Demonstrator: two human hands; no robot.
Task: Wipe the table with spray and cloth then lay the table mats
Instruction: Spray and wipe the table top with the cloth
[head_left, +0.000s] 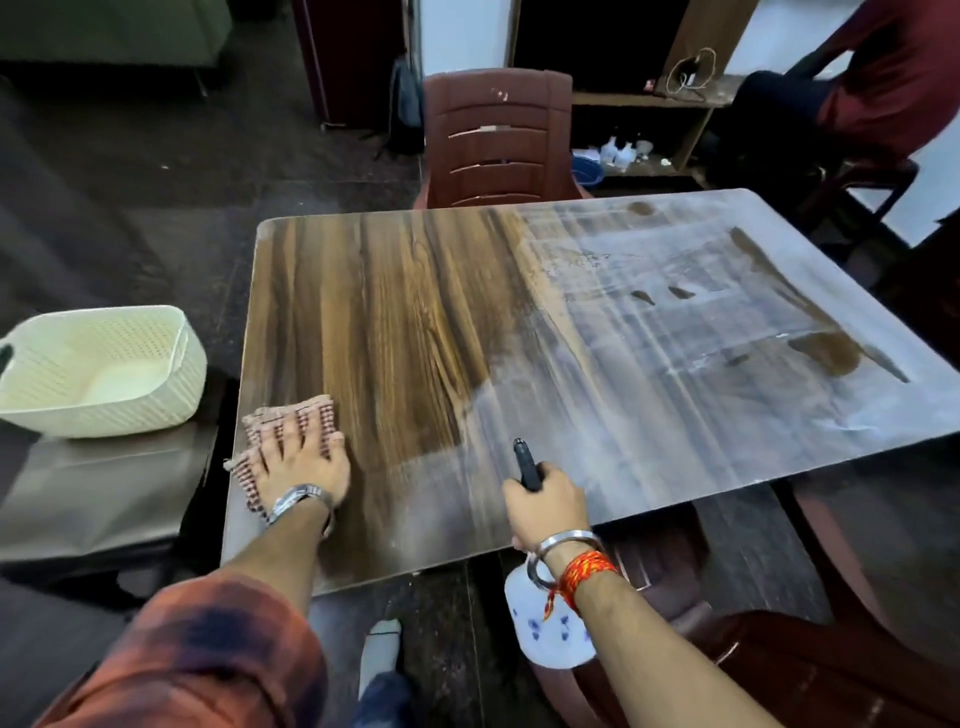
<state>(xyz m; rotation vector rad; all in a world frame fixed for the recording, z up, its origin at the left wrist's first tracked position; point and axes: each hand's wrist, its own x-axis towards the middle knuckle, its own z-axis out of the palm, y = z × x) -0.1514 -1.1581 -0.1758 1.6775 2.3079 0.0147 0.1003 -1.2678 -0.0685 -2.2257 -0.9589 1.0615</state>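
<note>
Spread fingers (284, 441) of your left hand (304, 470) lie straight and flat on the pink-and-white checked woven cloth (291, 411), pressing it to the near-left corner of the wood-grain table (405, 312). Nothing curls round it; the palm simply bears down. The cloth's long axis runs roughly away from you along the left edge, and only that hand is on it. Your right hand (545, 506) is wrapped tight round the neck of the white spray bottle (550, 631) with blue print. Its body hangs below the table's near edge, while its black nozzle (525, 462) rises over the edge and points away from you, a touch leftward. The bottle's long axis tilts up and forward. A grey, dusty film covers the table's right half, to the right of the cloth and beyond the nozzle, while the left half shows dark and clean. So I'd judge the cloth must travel rightward. A cream perforated plastic basket (104, 364) stands on a dark seat (104, 493) left of the table, and a reddish-brown plastic chair (498, 140) stands at the far edge.
</note>
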